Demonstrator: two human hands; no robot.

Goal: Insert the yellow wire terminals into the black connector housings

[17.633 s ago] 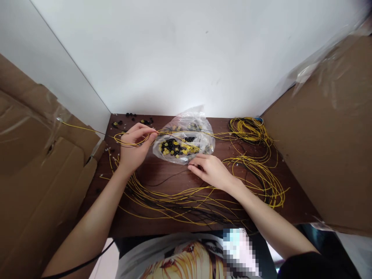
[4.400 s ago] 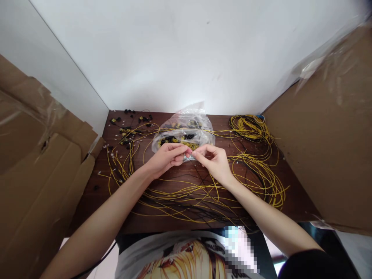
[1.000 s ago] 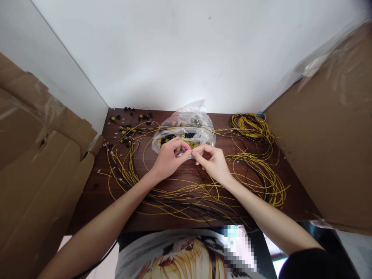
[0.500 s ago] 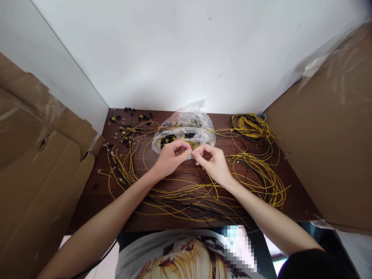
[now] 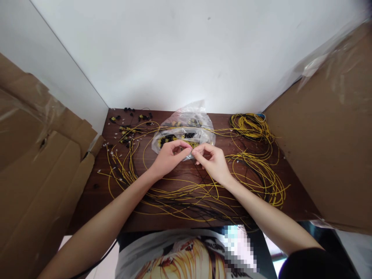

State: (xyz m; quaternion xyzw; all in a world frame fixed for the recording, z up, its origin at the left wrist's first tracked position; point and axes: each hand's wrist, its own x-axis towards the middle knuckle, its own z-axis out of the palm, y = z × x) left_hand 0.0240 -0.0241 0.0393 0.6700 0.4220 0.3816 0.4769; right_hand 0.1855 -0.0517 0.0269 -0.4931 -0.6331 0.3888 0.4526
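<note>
Over the front of a clear plastic bag (image 5: pixel 200 112), my two hands meet with their fingertips nearly touching. My left hand (image 5: pixel 176 154) is closed in a pinch of thumb and forefinger; what lies in it is too small and covered to name. Facing it, my right hand (image 5: pixel 210 158) is pinched shut too, apparently on a thin wire. A black wire (image 5: pixel 200 170) runs down from the fingertips, and a yellow wire (image 5: pixel 215 190) comes out below my right hand. Black and yellow connector parts (image 5: pixel 168 138) fill the bag behind the hands.
Bundled yellow and black wires (image 5: pixel 174 188) curve across the brown table (image 5: pixel 95 209). A coil of wire (image 5: pixel 250 126) lies at the back right. Small black and yellow parts (image 5: pixel 126 130) are scattered back left. Cardboard (image 5: pixel 43 166) flanks the left side, another cardboard sheet (image 5: pixel 328 135) the right.
My hands stay almost in place, still pinched together. The black wire below the fingertips has shifted slightly to the left.
</note>
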